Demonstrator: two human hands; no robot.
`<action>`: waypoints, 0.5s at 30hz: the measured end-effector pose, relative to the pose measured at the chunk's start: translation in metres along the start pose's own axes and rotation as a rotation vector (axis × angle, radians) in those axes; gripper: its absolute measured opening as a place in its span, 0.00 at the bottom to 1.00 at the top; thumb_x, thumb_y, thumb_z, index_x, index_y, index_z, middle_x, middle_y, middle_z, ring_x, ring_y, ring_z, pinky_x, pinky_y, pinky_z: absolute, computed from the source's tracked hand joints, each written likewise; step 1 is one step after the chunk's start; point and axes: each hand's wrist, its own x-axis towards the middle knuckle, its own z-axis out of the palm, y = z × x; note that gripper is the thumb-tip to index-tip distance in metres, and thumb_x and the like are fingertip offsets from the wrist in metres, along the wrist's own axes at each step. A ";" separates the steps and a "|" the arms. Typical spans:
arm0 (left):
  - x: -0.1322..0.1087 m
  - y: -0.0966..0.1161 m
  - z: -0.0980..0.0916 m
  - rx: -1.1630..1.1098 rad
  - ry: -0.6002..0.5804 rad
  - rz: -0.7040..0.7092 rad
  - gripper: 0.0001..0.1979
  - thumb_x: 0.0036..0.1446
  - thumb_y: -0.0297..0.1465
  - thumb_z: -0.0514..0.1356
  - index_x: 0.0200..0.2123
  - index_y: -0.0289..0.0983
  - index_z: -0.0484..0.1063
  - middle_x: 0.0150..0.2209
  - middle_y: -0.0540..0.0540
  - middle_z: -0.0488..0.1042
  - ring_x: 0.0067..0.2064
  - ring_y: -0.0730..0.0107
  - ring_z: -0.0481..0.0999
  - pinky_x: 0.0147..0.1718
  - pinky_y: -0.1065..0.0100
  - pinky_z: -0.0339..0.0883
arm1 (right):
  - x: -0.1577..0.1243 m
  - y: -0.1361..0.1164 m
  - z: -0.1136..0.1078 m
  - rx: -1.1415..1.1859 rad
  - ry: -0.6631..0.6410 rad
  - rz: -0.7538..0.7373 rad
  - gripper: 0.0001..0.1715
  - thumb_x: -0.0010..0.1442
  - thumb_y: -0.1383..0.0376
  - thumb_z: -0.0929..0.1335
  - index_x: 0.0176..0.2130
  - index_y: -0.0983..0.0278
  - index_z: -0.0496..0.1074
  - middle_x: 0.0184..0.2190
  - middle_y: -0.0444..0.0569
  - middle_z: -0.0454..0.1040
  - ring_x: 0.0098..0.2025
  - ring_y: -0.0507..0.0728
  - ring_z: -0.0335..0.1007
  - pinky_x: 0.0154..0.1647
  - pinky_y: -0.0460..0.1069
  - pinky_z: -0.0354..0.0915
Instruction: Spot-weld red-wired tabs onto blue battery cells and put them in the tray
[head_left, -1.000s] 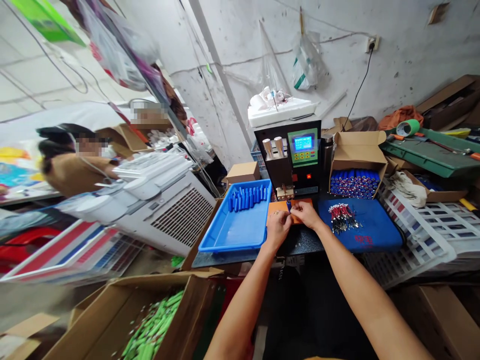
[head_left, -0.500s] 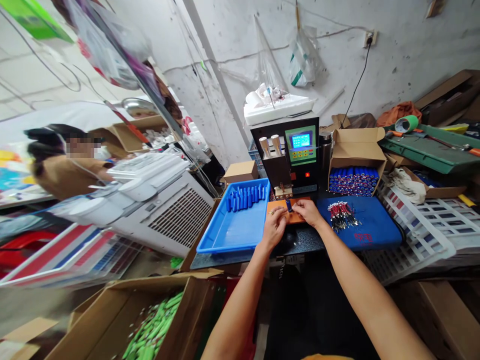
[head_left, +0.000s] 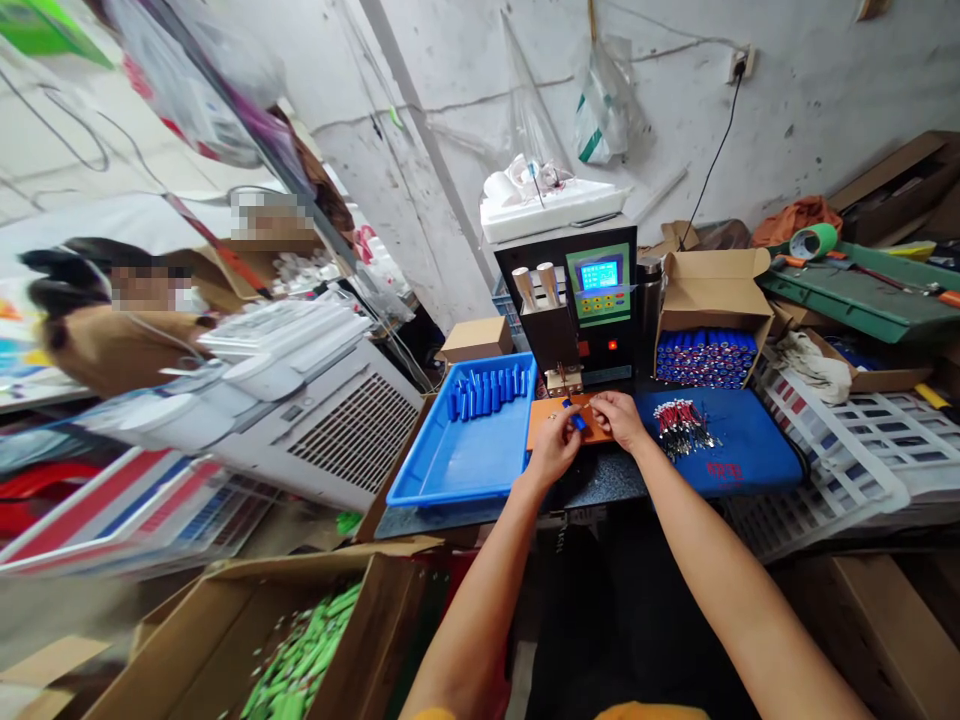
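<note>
A blue cylindrical battery cell (head_left: 575, 415) is tilted in the fingers of my left hand (head_left: 555, 445), just above an orange work plate (head_left: 596, 432). My right hand (head_left: 619, 420) is beside it on the right, fingertips pressed together; what they hold, if anything, is too small to make out. Directly behind the plate stands a black spot welder (head_left: 536, 330) with a lit screen (head_left: 600, 276), its electrode tips close above my left hand. To the right, a bundle of red and black wire leads (head_left: 684, 427) lies on a blue mat (head_left: 750, 440).
A blue tray (head_left: 457, 478) on the left holds several upright blue cells (head_left: 487, 392). Behind the mat stands a cardboard box (head_left: 709, 290) packed with blue cells. Below left, another carton (head_left: 202, 640) contains green cells (head_left: 307, 645). A co-worker (head_left: 127, 335) is at the far left.
The battery cell has gone from upright on the orange plate to tilted in my left hand. My right hand has drawn slightly away from it, to the right.
</note>
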 end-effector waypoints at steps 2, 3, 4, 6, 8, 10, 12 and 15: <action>0.000 0.001 0.001 -0.105 0.028 -0.053 0.18 0.61 0.30 0.56 0.54 0.36 0.68 0.33 0.47 0.72 0.31 0.71 0.70 0.34 0.69 0.65 | 0.000 0.000 0.001 0.016 0.004 0.001 0.18 0.45 0.54 0.72 0.22 0.64 0.65 0.16 0.39 0.61 0.16 0.45 0.52 0.15 0.42 0.45; 0.000 0.002 0.002 -0.153 0.051 -0.090 0.17 0.62 0.32 0.55 0.54 0.36 0.68 0.32 0.47 0.72 0.30 0.72 0.70 0.33 0.70 0.64 | 0.000 0.000 0.001 0.016 0.009 0.002 0.18 0.45 0.54 0.73 0.22 0.64 0.65 0.16 0.39 0.61 0.16 0.45 0.52 0.15 0.42 0.45; 0.001 0.004 0.002 -0.193 0.084 -0.135 0.17 0.62 0.35 0.56 0.53 0.36 0.68 0.30 0.49 0.72 0.28 0.73 0.69 0.31 0.71 0.63 | 0.000 0.000 0.001 0.012 0.016 0.004 0.18 0.45 0.54 0.73 0.22 0.64 0.65 0.16 0.39 0.62 0.16 0.45 0.52 0.15 0.42 0.45; 0.004 0.009 0.001 -0.242 0.147 -0.228 0.18 0.60 0.38 0.58 0.50 0.35 0.71 0.25 0.52 0.70 0.25 0.75 0.67 0.27 0.73 0.60 | 0.000 0.001 0.001 -0.003 0.035 0.008 0.18 0.45 0.54 0.73 0.23 0.64 0.66 0.16 0.39 0.62 0.16 0.45 0.53 0.15 0.42 0.46; 0.007 0.014 -0.001 -0.257 0.186 -0.282 0.16 0.58 0.39 0.60 0.44 0.34 0.74 0.23 0.53 0.68 0.24 0.75 0.66 0.26 0.73 0.59 | 0.001 0.002 0.001 -0.010 0.046 0.013 0.17 0.45 0.55 0.72 0.23 0.64 0.66 0.16 0.38 0.61 0.16 0.45 0.52 0.15 0.42 0.45; 0.010 0.016 -0.003 -0.249 0.196 -0.283 0.13 0.56 0.38 0.61 0.39 0.34 0.75 0.23 0.52 0.69 0.25 0.75 0.66 0.27 0.73 0.60 | 0.001 0.002 0.002 -0.006 0.053 0.014 0.17 0.44 0.55 0.72 0.23 0.64 0.65 0.15 0.38 0.61 0.16 0.45 0.52 0.15 0.42 0.45; 0.013 0.017 -0.005 -0.230 0.185 -0.272 0.12 0.55 0.37 0.61 0.36 0.34 0.76 0.25 0.50 0.71 0.26 0.75 0.68 0.28 0.73 0.61 | 0.002 0.002 0.003 -0.003 0.061 0.009 0.17 0.44 0.55 0.72 0.22 0.64 0.65 0.15 0.38 0.61 0.16 0.45 0.52 0.15 0.42 0.45; 0.016 0.014 -0.004 -0.233 0.138 -0.295 0.11 0.56 0.36 0.61 0.36 0.34 0.76 0.28 0.49 0.75 0.27 0.74 0.69 0.28 0.73 0.62 | 0.002 0.002 0.003 -0.005 0.068 0.001 0.18 0.44 0.55 0.72 0.22 0.64 0.64 0.15 0.38 0.61 0.16 0.45 0.52 0.15 0.42 0.45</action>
